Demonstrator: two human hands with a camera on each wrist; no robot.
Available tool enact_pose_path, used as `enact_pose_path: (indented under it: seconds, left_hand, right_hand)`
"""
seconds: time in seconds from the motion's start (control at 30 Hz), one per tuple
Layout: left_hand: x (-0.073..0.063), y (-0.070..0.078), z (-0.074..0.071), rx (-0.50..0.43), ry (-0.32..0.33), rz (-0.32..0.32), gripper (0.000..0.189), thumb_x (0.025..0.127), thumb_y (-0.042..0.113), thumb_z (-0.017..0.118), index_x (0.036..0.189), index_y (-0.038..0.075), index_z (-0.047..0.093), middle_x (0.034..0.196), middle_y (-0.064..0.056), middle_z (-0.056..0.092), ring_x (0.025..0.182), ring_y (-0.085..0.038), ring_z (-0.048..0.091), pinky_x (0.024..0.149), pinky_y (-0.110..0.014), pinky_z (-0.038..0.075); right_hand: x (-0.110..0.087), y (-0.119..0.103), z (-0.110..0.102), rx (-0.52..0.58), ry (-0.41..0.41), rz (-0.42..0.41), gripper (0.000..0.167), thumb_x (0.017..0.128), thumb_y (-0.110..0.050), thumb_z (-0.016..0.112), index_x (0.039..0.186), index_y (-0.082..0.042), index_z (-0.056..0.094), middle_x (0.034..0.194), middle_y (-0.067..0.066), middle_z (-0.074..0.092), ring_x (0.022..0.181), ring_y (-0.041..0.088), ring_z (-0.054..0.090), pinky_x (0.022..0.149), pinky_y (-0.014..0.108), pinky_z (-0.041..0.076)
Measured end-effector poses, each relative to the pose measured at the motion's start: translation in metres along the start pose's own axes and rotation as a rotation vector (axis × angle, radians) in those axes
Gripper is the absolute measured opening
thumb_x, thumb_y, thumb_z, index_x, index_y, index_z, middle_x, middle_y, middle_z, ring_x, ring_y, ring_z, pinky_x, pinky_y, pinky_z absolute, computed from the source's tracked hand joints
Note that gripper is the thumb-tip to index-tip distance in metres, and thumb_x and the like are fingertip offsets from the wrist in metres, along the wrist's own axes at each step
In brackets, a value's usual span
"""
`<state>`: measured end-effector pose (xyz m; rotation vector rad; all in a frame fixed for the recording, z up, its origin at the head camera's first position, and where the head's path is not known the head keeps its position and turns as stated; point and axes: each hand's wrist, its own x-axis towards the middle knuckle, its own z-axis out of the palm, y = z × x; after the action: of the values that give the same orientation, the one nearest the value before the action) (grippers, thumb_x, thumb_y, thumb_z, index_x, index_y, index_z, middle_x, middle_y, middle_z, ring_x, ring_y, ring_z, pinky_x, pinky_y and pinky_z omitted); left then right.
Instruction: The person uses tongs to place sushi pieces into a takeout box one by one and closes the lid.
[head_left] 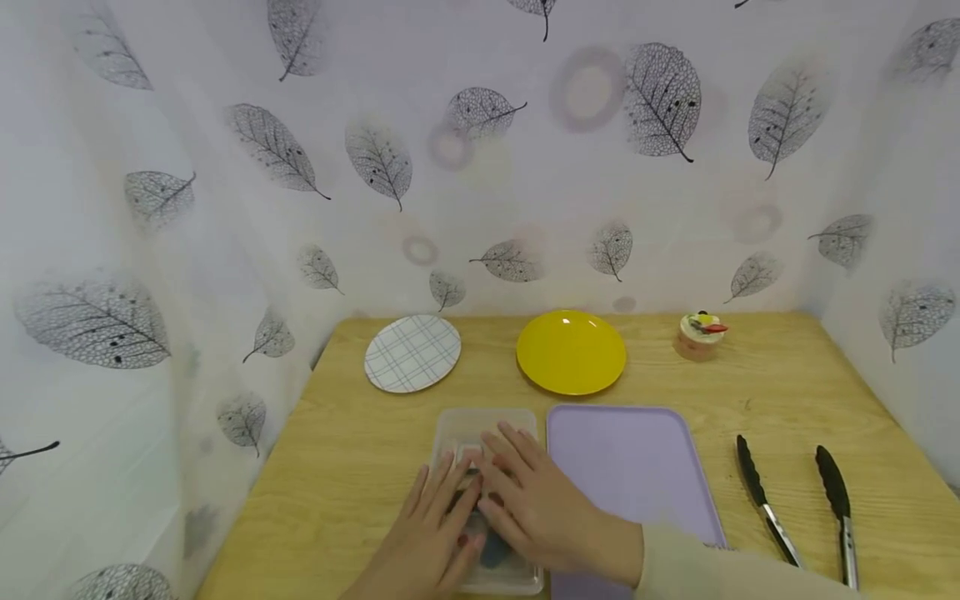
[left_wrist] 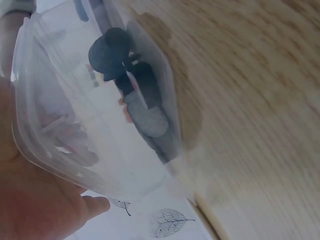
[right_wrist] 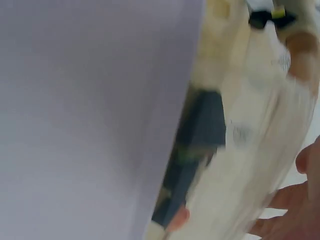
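A clear plastic food container (head_left: 487, 421) with a translucent lid stands at the front middle of the table. My left hand (head_left: 431, 537) rests on the lid's left side with its fingers spread. From the right, my right hand (head_left: 536, 504) lies across the lid, fingers extended and close to the left fingertips. Through the container wall in the left wrist view, several dark grey-blue pieces (left_wrist: 112, 50) show at the bottom. What they are is blurred by the plastic. The hands cover much of the lid.
A lilac tray (head_left: 626, 458) lies right beside the container. Behind stand a white checked plate (head_left: 412, 354), a yellow plate (head_left: 572, 352) and a small cupcake (head_left: 699, 337). Black-tipped tongs (head_left: 765, 496) lie at the right. A leaf-patterned curtain (head_left: 525, 192) encloses the table.
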<state>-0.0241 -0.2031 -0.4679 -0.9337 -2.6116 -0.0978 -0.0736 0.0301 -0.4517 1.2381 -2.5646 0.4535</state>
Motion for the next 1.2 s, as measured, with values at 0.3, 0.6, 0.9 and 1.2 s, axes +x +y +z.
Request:
enact_pose_path:
  seconds: [0.3, 0.6, 0.9, 1.2]
  left_hand:
    - [-0.004, 0.001, 0.008, 0.077, 0.003, -0.016, 0.067, 0.114, 0.051, 0.025, 0.161, 0.006, 0.04, 0.174, -0.019, 0.024, 0.166, -0.033, -0.001, 0.134, -0.04, -0.018]
    - [-0.002, 0.009, 0.011, 0.136, 0.005, -0.027, 0.073, 0.112, 0.057, 0.023, 0.161, 0.005, 0.039, 0.174, -0.02, 0.023, 0.165, -0.035, 0.0, 0.134, -0.042, -0.017]
    - [0.002, 0.01, 0.012, 0.168, 0.034, 0.01, 0.071, 0.113, 0.054, 0.019, 0.158, 0.003, 0.043, 0.173, -0.022, 0.023, 0.165, -0.037, -0.005, 0.135, -0.045, -0.016]
    - [0.004, 0.006, -0.007, -0.019, -0.064, -0.1, 0.057, 0.107, 0.058, 0.05, 0.148, 0.019, 0.06, 0.165, -0.008, 0.046, 0.148, -0.035, 0.048, 0.115, -0.056, 0.051]
  right_hand:
    - [-0.021, -0.021, 0.014, -0.157, 0.022, -0.024, 0.073, 0.11, -0.054, 0.043, 0.162, -0.003, 0.038, 0.17, 0.02, 0.032, 0.157, 0.041, 0.033, 0.135, 0.041, -0.018]
    - [-0.027, -0.02, 0.018, -0.197, 0.019, -0.042, 0.081, 0.109, -0.062, 0.036, 0.163, -0.002, 0.034, 0.17, 0.022, 0.032, 0.158, 0.042, 0.031, 0.134, 0.044, -0.02]
    - [-0.032, -0.019, 0.02, -0.192, 0.017, -0.013, 0.081, 0.109, -0.062, 0.037, 0.165, -0.004, 0.029, 0.173, 0.021, 0.024, 0.16, 0.041, 0.026, 0.135, 0.043, -0.017]
    - [-0.036, -0.008, -0.007, 0.063, -0.137, 0.012, 0.074, 0.11, -0.06, 0.038, 0.167, -0.013, 0.029, 0.176, 0.011, 0.021, 0.161, 0.033, 0.028, 0.134, 0.049, 0.028]
